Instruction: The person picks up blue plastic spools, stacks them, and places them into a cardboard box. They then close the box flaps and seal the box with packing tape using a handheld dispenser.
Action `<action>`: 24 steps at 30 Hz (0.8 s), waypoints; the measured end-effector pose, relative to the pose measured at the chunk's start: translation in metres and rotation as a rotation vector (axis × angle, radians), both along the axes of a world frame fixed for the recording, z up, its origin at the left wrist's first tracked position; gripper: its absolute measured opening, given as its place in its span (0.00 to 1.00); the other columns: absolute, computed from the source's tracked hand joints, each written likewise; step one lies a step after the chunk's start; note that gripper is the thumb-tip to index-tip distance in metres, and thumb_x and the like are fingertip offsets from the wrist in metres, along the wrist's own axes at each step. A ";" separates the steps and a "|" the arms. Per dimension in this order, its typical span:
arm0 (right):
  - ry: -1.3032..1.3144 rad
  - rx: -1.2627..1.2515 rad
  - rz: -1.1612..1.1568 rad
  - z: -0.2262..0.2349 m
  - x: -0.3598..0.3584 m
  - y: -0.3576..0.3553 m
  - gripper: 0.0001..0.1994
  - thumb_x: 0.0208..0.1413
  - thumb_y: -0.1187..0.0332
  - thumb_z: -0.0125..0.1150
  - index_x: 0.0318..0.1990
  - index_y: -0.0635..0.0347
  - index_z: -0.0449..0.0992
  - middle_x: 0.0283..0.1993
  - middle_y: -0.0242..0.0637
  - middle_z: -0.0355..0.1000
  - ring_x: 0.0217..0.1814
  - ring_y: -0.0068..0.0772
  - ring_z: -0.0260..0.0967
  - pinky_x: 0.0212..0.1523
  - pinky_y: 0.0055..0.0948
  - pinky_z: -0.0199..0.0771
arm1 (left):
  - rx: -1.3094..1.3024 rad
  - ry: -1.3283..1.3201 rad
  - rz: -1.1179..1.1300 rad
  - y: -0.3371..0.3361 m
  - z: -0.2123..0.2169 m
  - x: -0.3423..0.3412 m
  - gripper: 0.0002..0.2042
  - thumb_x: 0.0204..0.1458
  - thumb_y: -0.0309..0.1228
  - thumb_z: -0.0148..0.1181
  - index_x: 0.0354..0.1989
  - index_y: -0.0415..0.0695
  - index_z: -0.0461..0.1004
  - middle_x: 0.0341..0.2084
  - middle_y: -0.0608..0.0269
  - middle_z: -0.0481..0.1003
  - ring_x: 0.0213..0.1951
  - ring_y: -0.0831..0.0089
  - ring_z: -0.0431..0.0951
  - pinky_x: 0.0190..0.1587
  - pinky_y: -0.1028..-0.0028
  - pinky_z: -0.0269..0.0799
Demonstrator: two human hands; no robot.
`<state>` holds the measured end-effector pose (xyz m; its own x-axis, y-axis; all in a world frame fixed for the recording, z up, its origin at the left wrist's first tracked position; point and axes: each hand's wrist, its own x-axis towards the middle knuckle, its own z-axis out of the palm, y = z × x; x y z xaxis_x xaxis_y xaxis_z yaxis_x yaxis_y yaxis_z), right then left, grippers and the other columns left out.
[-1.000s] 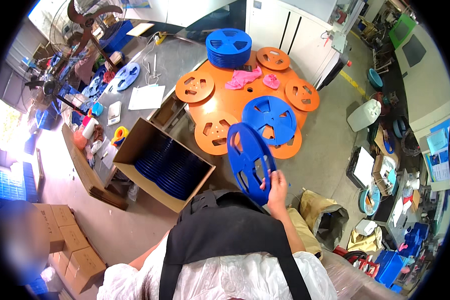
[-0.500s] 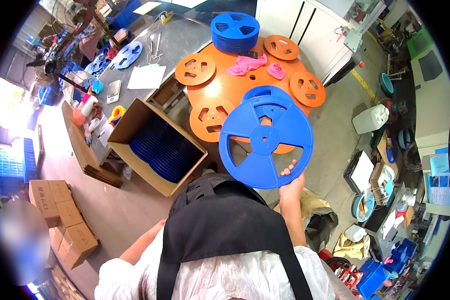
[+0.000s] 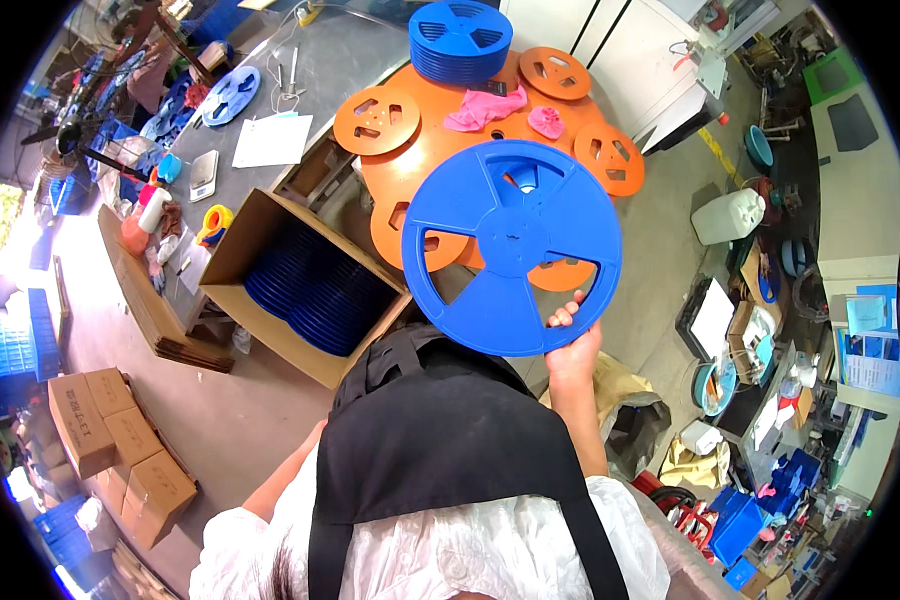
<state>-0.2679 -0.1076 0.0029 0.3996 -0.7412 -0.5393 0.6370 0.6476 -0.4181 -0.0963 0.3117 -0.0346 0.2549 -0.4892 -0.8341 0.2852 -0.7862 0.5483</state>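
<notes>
A large blue plastic reel flange (image 3: 513,245) with wide cut-out windows is raised in front of me, tilted. My right hand (image 3: 572,345) grips its lower right rim, with the fingers through a window. My left forearm (image 3: 288,478) runs down by my side, and its hand is hidden behind my apron. Beyond the flange stands a round orange table (image 3: 388,178) bearing smaller orange discs (image 3: 377,120). Some blue shows through the flange's upper window, from a piece mostly hidden behind it. At the table's far side sits a stack of blue flanges (image 3: 460,60).
An open cardboard box (image 3: 270,327) full of blue flanges (image 3: 315,290) is left of the table. Pink cloth (image 3: 485,108) lies on the table. A grey bench (image 3: 340,75) holds paper and a scale (image 3: 203,175). Closed cartons (image 3: 135,440) are at left, a white jug (image 3: 728,217) at right.
The blue flange has come nearer and a little left, covering more of the orange table. My right hand has kept its grip on the rim. The whole view has shifted slightly.
</notes>
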 end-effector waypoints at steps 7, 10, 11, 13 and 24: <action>-0.071 -0.047 0.040 0.015 0.015 0.005 0.14 0.64 0.60 0.40 0.44 0.58 0.69 0.26 0.29 0.65 0.24 0.25 0.63 0.28 0.29 0.67 | -0.018 0.053 -0.025 0.000 -0.008 0.024 0.11 0.49 0.32 0.54 0.40 0.44 0.77 0.42 0.47 0.76 0.47 0.57 0.75 0.49 0.61 0.69; -0.060 -0.064 0.022 0.028 0.023 0.006 0.14 0.64 0.60 0.40 0.44 0.58 0.69 0.26 0.29 0.65 0.23 0.26 0.62 0.28 0.29 0.67 | -0.037 0.069 -0.050 -0.008 -0.017 0.036 0.11 0.49 0.32 0.54 0.39 0.44 0.78 0.41 0.47 0.76 0.47 0.57 0.75 0.48 0.61 0.70; -0.056 -0.070 0.018 0.032 0.025 0.005 0.14 0.64 0.60 0.39 0.44 0.58 0.69 0.26 0.29 0.64 0.23 0.26 0.62 0.27 0.29 0.67 | -0.042 0.067 -0.063 -0.011 -0.019 0.040 0.11 0.49 0.32 0.54 0.39 0.44 0.78 0.41 0.47 0.76 0.47 0.57 0.75 0.48 0.61 0.70; -0.047 -0.099 0.017 0.036 0.023 0.004 0.14 0.64 0.61 0.39 0.44 0.58 0.69 0.26 0.30 0.64 0.23 0.26 0.62 0.27 0.29 0.67 | -0.060 0.068 -0.100 -0.023 -0.027 0.054 0.11 0.49 0.32 0.54 0.39 0.45 0.78 0.41 0.47 0.76 0.46 0.57 0.75 0.48 0.61 0.70; 0.127 -0.172 0.001 0.072 0.034 0.027 0.16 0.65 0.58 0.39 0.45 0.61 0.69 0.27 0.34 0.65 0.23 0.29 0.60 0.29 0.30 0.63 | -0.275 -0.961 -0.230 -0.151 -0.011 0.117 0.09 0.48 0.25 0.55 0.38 0.42 0.74 0.37 0.53 0.74 0.42 0.54 0.73 0.45 0.61 0.69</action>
<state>-0.2336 -0.0810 0.0751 0.3371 -0.8265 -0.4508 0.5713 0.5602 -0.5998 0.0205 0.1608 -0.0455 0.6317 -0.7543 -0.1787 -0.5114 -0.5788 0.6352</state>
